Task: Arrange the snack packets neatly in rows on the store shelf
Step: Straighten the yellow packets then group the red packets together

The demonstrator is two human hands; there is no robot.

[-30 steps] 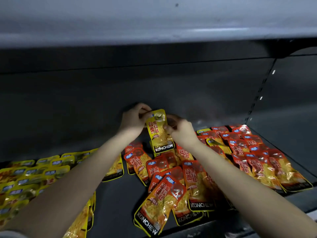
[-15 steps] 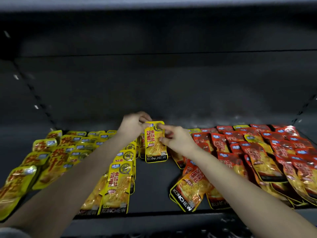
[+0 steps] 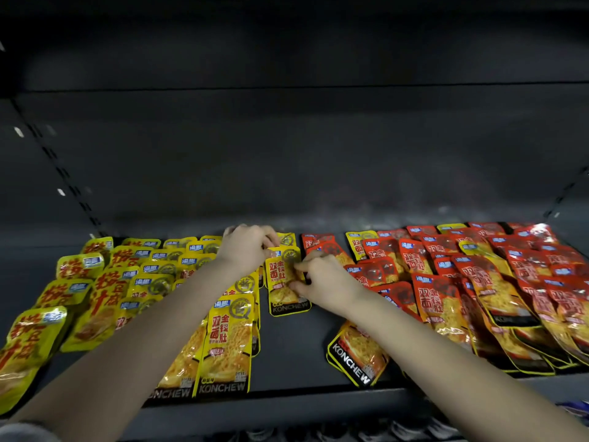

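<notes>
1. The store shelf [image 3: 293,352] is a dark, flat deck with a dark back panel behind it. A bare lane runs down its middle toward 6 o'clock, which is the room we have for a new row.
2. The yellow packets [image 3: 127,282] fill the 9 o'clock side in overlapping columns; the red packets [image 3: 478,282] crowd the 3 o'clock side more loosely, with a few yellow ones mixed in.
3. A tilted packet [image 3: 357,352] lies askew at 5 o'clock of our hands, and we judge it needs squaring later.
4. The yellow packet in hand [image 3: 285,279] lies at the far head of the lane, label up.
5. Our left hand [image 3: 247,250] pinches its top edge and our right hand [image 3: 322,279] pinches its right side, both grips closed on it. We should press it flat and square its edge to the neighbouring yellow column before letting go.
</notes>
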